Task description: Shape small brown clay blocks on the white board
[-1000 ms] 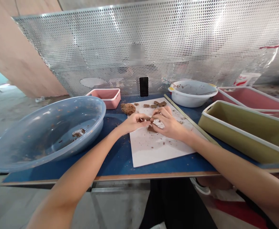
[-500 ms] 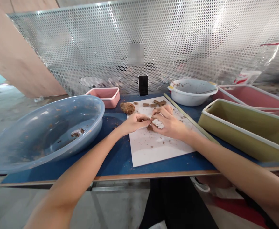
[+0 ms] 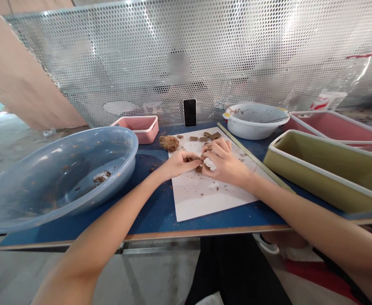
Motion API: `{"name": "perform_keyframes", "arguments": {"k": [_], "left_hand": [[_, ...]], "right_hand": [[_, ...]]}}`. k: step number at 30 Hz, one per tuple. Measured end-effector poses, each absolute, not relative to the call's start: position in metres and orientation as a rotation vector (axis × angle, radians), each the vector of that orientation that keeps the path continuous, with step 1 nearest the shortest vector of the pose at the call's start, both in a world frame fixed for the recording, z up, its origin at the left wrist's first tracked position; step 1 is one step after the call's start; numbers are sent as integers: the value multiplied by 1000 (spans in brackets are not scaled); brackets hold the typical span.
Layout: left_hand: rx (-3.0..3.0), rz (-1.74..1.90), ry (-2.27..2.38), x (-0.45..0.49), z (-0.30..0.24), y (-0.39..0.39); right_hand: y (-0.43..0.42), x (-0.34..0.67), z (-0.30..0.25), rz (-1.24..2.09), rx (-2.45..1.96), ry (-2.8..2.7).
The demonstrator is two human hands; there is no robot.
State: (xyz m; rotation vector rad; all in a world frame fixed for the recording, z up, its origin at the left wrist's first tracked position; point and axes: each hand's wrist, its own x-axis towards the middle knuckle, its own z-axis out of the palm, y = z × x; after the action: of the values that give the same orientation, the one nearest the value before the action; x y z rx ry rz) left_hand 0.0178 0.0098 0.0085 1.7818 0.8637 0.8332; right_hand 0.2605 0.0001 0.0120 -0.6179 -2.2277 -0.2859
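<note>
Over a white board [image 3: 198, 203], my left hand [image 3: 182, 164] and my right hand [image 3: 222, 163] meet at the fingertips. Both are closed in a pinch around a small brown clay-like piece, mostly hidden by the fingers. Just under the fingertips lies another brown piece [image 3: 199, 169]. Several short brown blocks [image 3: 211, 136] rest at the board's far end, beyond my right hand. At its far left corner sits a rough brown lump [image 3: 169, 143]. Brown crumbs are scattered over the board.
A large blue basin [image 3: 116, 178] stands at left, near a small pink bin [image 3: 146, 133]. A phone [image 3: 190, 112] leans against the perforated metal panel [image 3: 135, 51]. To the right are a greenish strip [image 3: 252, 154], a white basin [image 3: 252, 130], an olive bin [image 3: 313, 176] and a bottle [image 3: 335, 91].
The view has shifted very slightly. My hands stay together over the board with almost no visible movement, and the objects around them keep their places.
</note>
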Motion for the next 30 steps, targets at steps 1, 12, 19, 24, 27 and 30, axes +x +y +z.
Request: {"name": "perform_keyframes", "arguments": {"k": [1, 12, 19, 24, 27, 30], "left_hand": [[1788, 834, 869, 18, 9, 10], [1730, 863, 860, 22, 17, 2], [1684, 870, 926, 19, 20, 0], [1670, 927, 965, 17, 16, 4], [1687, 916, 1016, 15, 13, 7], [1718, 910, 1026, 14, 12, 8]], "right_hand": [[0, 261, 12, -278, -626, -2231], [4, 259, 11, 1, -597, -2107], [20, 266, 8, 151, -628, -2078], [39, 275, -3, 107, -762, -2168], [47, 277, -12, 71, -885, -2230], [48, 277, -15, 22, -962, -2230]]}}
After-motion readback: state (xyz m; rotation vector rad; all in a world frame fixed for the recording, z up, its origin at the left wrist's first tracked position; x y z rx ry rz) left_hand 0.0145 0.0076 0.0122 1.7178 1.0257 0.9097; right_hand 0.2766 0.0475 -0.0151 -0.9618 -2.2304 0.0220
